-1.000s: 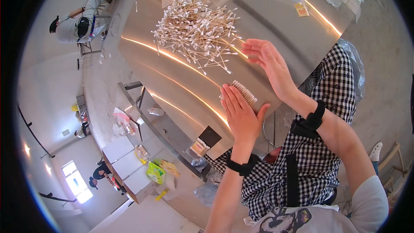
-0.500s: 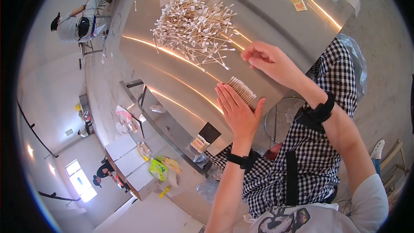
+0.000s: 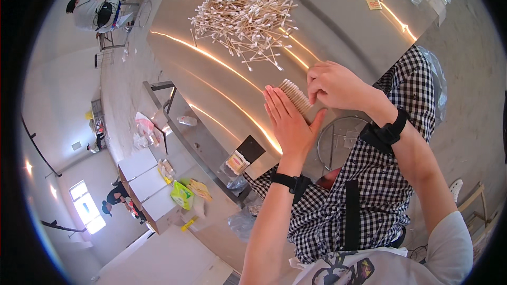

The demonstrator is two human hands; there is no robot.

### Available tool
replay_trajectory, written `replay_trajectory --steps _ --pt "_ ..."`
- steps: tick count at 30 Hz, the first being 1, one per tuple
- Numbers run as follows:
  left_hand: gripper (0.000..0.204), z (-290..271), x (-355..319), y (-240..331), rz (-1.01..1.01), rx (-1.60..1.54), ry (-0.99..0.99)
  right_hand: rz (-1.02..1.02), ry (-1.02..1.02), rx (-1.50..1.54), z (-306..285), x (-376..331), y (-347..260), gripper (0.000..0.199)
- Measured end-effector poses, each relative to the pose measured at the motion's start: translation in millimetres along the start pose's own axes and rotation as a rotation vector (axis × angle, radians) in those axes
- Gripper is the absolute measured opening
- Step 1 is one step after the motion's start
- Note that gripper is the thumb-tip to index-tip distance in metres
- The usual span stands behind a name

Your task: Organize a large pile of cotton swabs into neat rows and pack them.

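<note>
**Counts on the bench**

Two hands are working: one left hand (image 3: pixel 288 124) and one right hand (image 3: pixel 335 84). One bundle of cotton swabs (image 3: pixel 296 95) is sitting between them. One loose pile of cotton swabs (image 3: pixel 243 16), too many to count, is lying near the bench's (image 3: pixel 338 26) far edge. Two black wristbands are showing.

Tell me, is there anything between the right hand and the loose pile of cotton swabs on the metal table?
Nothing visible: bare metal table lies between the right hand and the cotton swabs.
</note>
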State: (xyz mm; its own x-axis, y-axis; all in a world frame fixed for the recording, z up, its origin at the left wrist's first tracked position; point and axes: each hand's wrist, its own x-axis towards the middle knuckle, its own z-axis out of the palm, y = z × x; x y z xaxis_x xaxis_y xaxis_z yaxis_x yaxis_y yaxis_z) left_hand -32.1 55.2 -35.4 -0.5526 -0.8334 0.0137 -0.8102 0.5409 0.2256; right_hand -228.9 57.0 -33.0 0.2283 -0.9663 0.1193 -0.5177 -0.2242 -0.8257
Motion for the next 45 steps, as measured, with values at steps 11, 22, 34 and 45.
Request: replay_trajectory --steps 11,22,34,45 --pt "0.116 5.3 -1.5 -1.4 -0.002 -0.008 0.055 -0.008 -0.033 -0.065 1.0 0.2 -0.8 0.016" --pt "0.118 4.7 -0.6 0.1 -0.006 -0.002 0.039 0.018 0.070 -0.028 4.2 1.3 1.4 0.016" --pt "0.116 5.3 0.3 -0.4 0.004 0.000 0.051 0.016 0.084 -0.039 5.8 0.4 1.0 0.017" --pt "0.117 5.4 -0.1 -1.1 0.005 0.009 0.048 0.009 0.086 -0.044 6.8 -0.2 0.9 0.016"
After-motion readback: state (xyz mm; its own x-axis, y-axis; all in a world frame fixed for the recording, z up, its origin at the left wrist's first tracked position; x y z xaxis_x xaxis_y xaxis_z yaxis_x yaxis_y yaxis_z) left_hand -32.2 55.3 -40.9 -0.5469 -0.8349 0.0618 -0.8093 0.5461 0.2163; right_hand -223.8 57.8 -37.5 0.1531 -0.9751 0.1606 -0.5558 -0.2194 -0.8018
